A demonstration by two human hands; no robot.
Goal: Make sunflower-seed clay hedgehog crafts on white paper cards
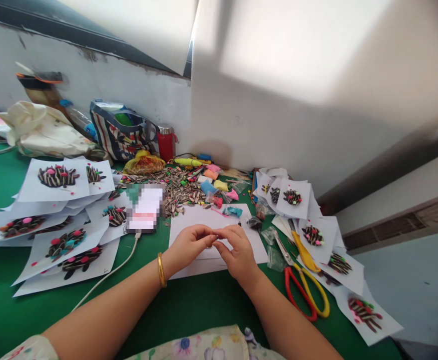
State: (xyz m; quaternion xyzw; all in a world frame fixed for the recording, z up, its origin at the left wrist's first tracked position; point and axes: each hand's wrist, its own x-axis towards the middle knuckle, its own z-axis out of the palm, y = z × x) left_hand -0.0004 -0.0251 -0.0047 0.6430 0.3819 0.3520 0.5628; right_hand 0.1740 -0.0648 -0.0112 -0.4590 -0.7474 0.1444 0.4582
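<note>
My left hand (189, 246) and my right hand (237, 251) meet fingertip to fingertip above white paper sheets (183, 272). Both are closed in a pinch. Something small and dark seems to sit between the fingertips, too small to name. On the paper just beyond lie a teal clay packet (233, 211) and a bit of pink. A dark clay lump in clear wrap (254, 223) rests by the paper's right edge. Farther back are a heap of striped sunflower seeds (179, 192) and colourful clay pieces, among them a yellow one (221, 185).
Paper sheets with seed-and-clay figures are stacked left (102, 260) and right (331, 232). Scissors with red and yellow handles (297, 280) lie near my right forearm. A phone (145, 210) with a white cable (119, 267) is at left. Bags and a red bottle (166, 143) line the wall.
</note>
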